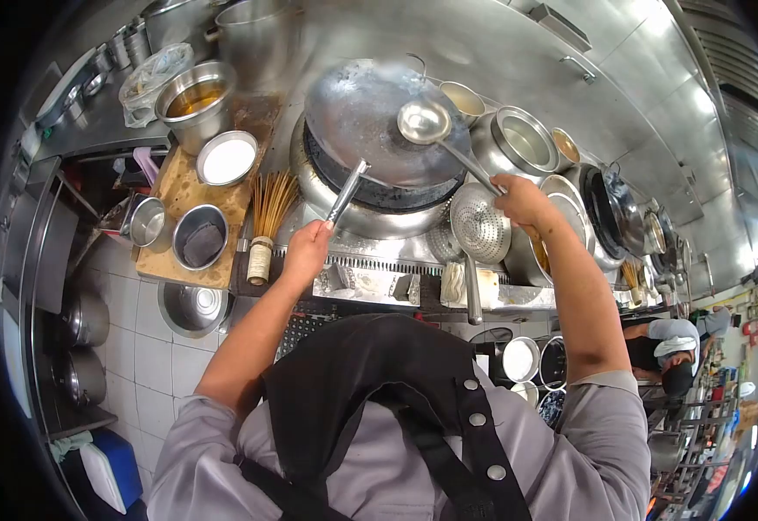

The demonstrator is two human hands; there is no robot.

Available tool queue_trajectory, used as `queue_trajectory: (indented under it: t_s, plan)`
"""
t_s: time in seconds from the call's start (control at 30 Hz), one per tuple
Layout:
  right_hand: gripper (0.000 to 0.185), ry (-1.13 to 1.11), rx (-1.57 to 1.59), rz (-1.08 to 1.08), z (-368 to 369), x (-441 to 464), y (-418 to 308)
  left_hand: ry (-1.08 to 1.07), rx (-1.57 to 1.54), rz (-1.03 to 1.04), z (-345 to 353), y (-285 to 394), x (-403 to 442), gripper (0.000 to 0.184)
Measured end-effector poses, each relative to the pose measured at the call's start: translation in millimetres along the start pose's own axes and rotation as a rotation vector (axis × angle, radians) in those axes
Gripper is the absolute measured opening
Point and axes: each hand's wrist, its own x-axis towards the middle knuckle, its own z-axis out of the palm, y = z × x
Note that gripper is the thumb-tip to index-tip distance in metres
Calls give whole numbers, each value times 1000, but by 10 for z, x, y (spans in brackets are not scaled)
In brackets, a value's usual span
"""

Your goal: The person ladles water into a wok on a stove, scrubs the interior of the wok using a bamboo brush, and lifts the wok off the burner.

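My left hand (309, 247) is closed round a metal tube handle (344, 195), which reaches up to the near side of a dark wok (348, 108). The wok is tilted above the burner ring (309, 174), its inside facing me. A long-handled metal ladle (425, 122) is gripped in my right hand (522, 204), and its bowl overlaps the wok's right part in view. I cannot tell whether the ladle touches the wok. Just below my right hand lies a perforated strainer (481, 227), its handle pointing toward me.
Left of the stove, a bamboo brush (268, 217) stands beside a wooden board (160, 258) bearing a bowl of white contents (228, 158) and other metal containers. A pot of orange liquid (195, 97) stands behind. Metal pots (526, 139) crowd the right. Another person (669, 343) is far right.
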Motion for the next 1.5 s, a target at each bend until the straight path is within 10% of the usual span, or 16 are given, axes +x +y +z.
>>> queue_trajectory:
  t_s: [0.17,0.27,0.7,0.87,1.5]
  plan:
    - [58,311,-191,-298,362,320,503,-37,-17,-64,-39,58,-33,33]
    - [55,38,14,-21,17,10,50,-41,-13,-59,-30,69,-22,35]
    - [58,263,-72,-185,144,-96,305,-23,-17,-47,21,-44,-12,34]
    - [57,-29,-37,90,-189,-420,-144,-14,-14,-6,42,-29,-17,34]
    - [55,318,-171,-194,204,402,174,-21,29,-7,3,-8,-9,35]
